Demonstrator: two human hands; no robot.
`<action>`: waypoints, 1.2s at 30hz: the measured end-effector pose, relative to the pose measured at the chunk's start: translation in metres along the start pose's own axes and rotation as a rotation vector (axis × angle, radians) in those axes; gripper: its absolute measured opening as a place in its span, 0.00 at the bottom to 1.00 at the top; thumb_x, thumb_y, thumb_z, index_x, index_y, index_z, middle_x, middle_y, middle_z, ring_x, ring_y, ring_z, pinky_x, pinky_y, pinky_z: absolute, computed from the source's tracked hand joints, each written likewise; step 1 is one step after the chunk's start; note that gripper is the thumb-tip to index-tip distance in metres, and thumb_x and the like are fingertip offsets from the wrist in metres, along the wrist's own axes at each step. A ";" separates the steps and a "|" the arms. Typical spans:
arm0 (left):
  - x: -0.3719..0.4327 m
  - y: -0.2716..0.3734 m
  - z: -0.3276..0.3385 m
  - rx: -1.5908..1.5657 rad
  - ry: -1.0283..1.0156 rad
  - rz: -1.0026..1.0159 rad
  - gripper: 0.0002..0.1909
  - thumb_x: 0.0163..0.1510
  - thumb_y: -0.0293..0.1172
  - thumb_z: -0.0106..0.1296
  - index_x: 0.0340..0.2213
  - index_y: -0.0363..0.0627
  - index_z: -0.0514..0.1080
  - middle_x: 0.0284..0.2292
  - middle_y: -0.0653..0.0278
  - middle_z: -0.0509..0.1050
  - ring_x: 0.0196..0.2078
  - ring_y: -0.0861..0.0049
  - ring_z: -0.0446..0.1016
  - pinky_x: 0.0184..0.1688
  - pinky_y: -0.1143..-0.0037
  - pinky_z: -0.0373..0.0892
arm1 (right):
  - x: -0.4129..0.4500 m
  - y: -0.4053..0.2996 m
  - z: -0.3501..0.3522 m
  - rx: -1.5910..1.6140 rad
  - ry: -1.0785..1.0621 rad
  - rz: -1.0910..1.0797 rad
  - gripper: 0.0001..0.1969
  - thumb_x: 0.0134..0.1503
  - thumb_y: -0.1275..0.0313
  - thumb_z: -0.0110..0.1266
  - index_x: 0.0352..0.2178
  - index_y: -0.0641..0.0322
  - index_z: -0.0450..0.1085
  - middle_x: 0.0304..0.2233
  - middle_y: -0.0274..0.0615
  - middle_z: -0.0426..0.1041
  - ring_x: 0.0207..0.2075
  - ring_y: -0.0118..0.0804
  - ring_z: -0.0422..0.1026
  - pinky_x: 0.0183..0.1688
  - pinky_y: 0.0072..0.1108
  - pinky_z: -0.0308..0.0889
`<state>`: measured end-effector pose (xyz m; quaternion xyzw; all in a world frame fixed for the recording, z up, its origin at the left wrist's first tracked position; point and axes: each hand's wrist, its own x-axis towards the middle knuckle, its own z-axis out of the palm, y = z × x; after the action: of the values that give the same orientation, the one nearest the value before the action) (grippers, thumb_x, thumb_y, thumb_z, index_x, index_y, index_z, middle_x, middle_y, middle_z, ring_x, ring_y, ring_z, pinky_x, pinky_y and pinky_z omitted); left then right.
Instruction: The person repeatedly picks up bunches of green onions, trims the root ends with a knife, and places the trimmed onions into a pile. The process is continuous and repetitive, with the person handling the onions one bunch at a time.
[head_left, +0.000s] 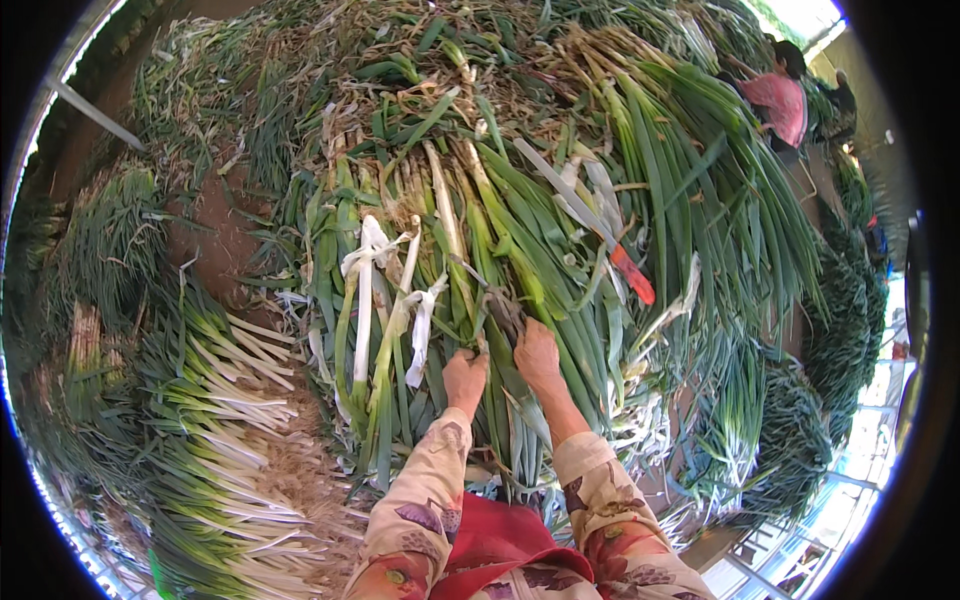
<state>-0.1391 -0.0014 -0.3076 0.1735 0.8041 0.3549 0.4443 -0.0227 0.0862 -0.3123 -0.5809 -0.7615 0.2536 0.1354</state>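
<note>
My left hand pinches the green part of a Welsh onion stalk at the middle of the heap. Close on its right, my right hand is closed around a dark-handled tool. A thin grey blade or jaw points from the tool up and left, but its exact kind is unclear. Under both hands lie long green onion leaves. Two peeled white stalks with torn skins rest left of my hands. A long flat knife with a red-orange handle lies on the leaves to the upper right.
Rows of trimmed onions with white shanks and roots lie at the left. A large untrimmed bunch spreads at the upper right. Shed white skins litter the lower right. A person in a pink top works at the far right.
</note>
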 end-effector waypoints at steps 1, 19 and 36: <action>0.003 0.001 0.000 0.090 -0.005 -0.006 0.23 0.45 0.40 0.59 0.36 0.30 0.71 0.31 0.43 0.76 0.38 0.51 0.75 0.41 0.66 0.69 | 0.000 0.000 0.003 -0.033 -0.019 0.025 0.13 0.56 0.73 0.44 0.41 0.69 0.67 0.38 0.59 0.70 0.40 0.60 0.69 0.43 0.41 0.64; -0.077 -0.031 -0.087 0.645 0.044 0.216 0.18 0.45 0.37 0.55 0.36 0.38 0.70 0.34 0.47 0.72 0.39 0.54 0.72 0.40 0.60 0.69 | -0.118 0.019 -0.118 -0.068 -0.472 -0.157 0.23 0.49 0.65 0.58 0.45 0.65 0.68 0.36 0.45 0.73 0.34 0.33 0.70 0.38 0.26 0.67; 0.082 0.042 -0.021 0.401 0.089 0.080 0.20 0.42 0.43 0.54 0.30 0.35 0.75 0.31 0.45 0.77 0.36 0.52 0.76 0.38 0.61 0.70 | -0.172 -0.029 -0.197 0.651 -0.713 0.631 0.25 0.51 0.68 0.58 0.50 0.61 0.61 0.31 0.40 0.69 0.27 0.30 0.66 0.27 0.24 0.60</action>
<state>-0.2034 0.0674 -0.3185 0.2743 0.8699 0.2123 0.3507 0.1020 -0.0379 -0.1165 -0.5868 -0.4326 0.6834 -0.0401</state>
